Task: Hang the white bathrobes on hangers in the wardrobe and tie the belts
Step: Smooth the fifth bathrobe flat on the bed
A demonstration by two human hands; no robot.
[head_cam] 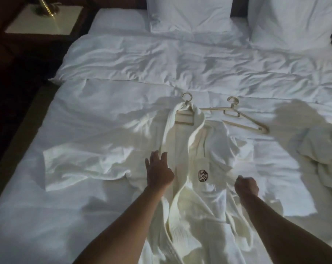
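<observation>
Both forearms reach up from the lower frame over the bathrobe (195, 187), which lies lengthwise up the bed on its hanger (186, 115), left hand (158, 171) flat on its lapel, right hand (246, 186) fisted, grip hidden.

you see a bathrobe (197, 149) of matt, ribbed white cloth with a dark stitched emblem (203, 175). the two hangers (243, 117) look like smooth pale plastic, though the dim light makes that uncertain. the duvet (161, 60) is thin, creased, matt cotton-like cloth. the lamp stem (45, 5) is glossy brass-coloured metal on a smooth nightstand top (52, 23).
</observation>
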